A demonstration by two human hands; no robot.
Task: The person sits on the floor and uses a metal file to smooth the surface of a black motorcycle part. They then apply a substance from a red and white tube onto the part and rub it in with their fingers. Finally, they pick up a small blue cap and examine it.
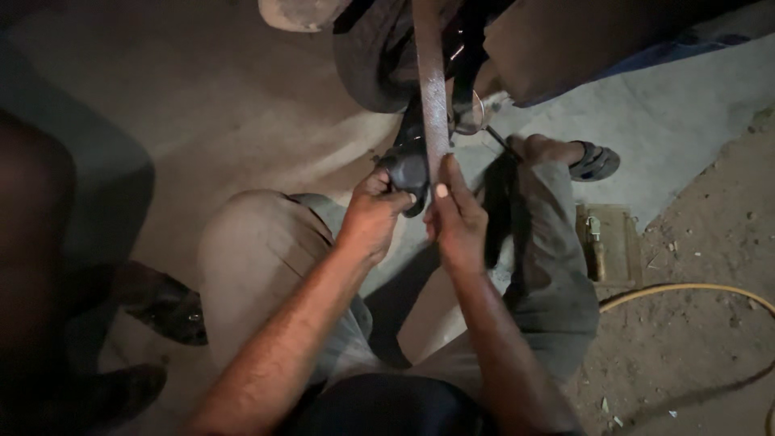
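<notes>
Gripping a rusty metal bar (432,89) below the tyre (375,56), right hand (458,218) pinches it; left hand (373,216) clasps its black fitting (406,167); looks stiff, heavy

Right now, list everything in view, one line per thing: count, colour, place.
metal bar: one, rusty grey-brown, running down from the top centre to the hands
black part: one, black, on the bar's left side, under the left hand's fingers
tyre: one, dark, top centre behind the bar
hose: one, yellow, curving over the dirt at right
flat box: one, brownish, on the ground beside the right knee
sandal: one, dark, on the right foot
left hand: one, gripping the black part
right hand: one, closed around the bar's lower end
knees: two, in grey-beige trousers, either side of the hands
</notes>
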